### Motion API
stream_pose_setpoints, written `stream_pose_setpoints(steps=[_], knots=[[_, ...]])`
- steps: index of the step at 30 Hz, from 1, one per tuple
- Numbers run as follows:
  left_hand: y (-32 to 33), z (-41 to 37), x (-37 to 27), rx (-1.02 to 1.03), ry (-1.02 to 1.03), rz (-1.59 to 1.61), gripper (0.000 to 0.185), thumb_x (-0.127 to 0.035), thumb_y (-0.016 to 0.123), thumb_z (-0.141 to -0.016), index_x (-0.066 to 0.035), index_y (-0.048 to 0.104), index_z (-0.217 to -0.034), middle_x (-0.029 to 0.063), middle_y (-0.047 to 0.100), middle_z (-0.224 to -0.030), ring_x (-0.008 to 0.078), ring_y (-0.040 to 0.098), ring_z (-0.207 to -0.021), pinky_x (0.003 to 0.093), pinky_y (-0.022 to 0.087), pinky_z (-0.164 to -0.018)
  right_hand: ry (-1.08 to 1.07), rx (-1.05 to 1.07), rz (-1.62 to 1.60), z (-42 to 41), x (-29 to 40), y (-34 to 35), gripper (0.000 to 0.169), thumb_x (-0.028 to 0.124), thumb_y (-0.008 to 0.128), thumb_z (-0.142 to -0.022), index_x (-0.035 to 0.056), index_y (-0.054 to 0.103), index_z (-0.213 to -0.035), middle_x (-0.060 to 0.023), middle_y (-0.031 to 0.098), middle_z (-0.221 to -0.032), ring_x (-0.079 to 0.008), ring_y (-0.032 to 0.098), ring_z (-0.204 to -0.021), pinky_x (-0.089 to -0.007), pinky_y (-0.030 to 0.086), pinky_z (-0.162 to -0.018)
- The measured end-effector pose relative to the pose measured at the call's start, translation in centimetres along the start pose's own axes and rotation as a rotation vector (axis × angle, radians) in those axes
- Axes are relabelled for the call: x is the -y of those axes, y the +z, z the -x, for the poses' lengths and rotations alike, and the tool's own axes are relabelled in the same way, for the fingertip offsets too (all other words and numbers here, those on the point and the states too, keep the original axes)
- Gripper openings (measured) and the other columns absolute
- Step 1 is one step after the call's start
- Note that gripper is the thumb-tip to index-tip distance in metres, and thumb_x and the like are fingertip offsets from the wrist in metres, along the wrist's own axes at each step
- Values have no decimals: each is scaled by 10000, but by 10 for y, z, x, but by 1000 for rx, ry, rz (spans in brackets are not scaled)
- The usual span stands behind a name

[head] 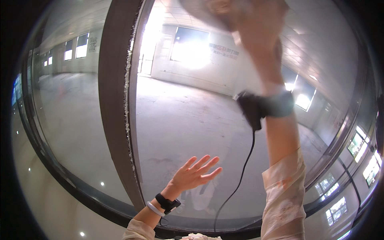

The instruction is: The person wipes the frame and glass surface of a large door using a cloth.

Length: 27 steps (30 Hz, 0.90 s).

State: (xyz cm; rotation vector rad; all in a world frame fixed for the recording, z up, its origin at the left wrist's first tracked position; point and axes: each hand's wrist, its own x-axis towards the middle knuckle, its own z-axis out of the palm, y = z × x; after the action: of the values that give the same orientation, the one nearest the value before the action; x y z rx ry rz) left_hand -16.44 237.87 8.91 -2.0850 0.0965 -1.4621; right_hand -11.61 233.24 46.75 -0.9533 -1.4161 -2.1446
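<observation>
A large glass pane (192, 129) stands before me, with a bare room visible through it. My right hand (259, 21) is raised to the top of the view and strongly blurred. A blurred grey-brown thing (202, 10) shows at its fingers, too smeared to name. A black strap with a dark device (250, 109) circles the right wrist, and a black cable (240, 186) hangs from it. Lower down, my left hand (195, 174) has its fingers spread and holds nothing. Whether it touches the glass I cannot tell. Its wrist bears a black band (166, 203) and a white bracelet (155, 209).
A dark upright frame post (115, 105) with a rough, shiny edge strip divides the glazing on the left. The dark bottom frame (237, 228) curves below my hands. Glossy floor (63, 207) shows at lower left. Bright windows (190, 45) are beyond the glass.
</observation>
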Motion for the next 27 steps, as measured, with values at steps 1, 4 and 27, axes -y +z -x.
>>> stream_pose_setpoints(steps=[1, 4, 27], knots=[[-3, 6, 10, 30, -15, -9, 494, -391, 472, -913, -401, 337, -1388, -33, 224, -1534, 201, 179, -1423, 449, 84, -1176, 3, -55, -48, 9, 32, 24, 419, 331, 627, -769, 200, 529, -1154, -183, 455, -1261, -362, 415, -1159, -451, 369, -835], [-11, 2, 9, 30, -30, 62, 472, -344, 417, -947, -366, 306, -1405, -36, 191, -1543, 195, 162, -1426, 438, 89, -1182, -122, 31, -187, 48, 110, 10, 285, 291, 612, -768, 246, 618, -1050, -185, 460, -1261, -389, 448, -1099, -467, 425, -755], [-9, 6, 14, 16, -56, 32, 499, -311, 537, -868, -426, 410, -1337, -42, 368, -1464, 196, 255, -1399, 437, 143, -1163, -138, 288, -198, 191, 19, -133, 407, 383, 680, -788, 370, 564, -1178, -101, 541, -1246, -300, 536, -1042, -412, 439, -757]])
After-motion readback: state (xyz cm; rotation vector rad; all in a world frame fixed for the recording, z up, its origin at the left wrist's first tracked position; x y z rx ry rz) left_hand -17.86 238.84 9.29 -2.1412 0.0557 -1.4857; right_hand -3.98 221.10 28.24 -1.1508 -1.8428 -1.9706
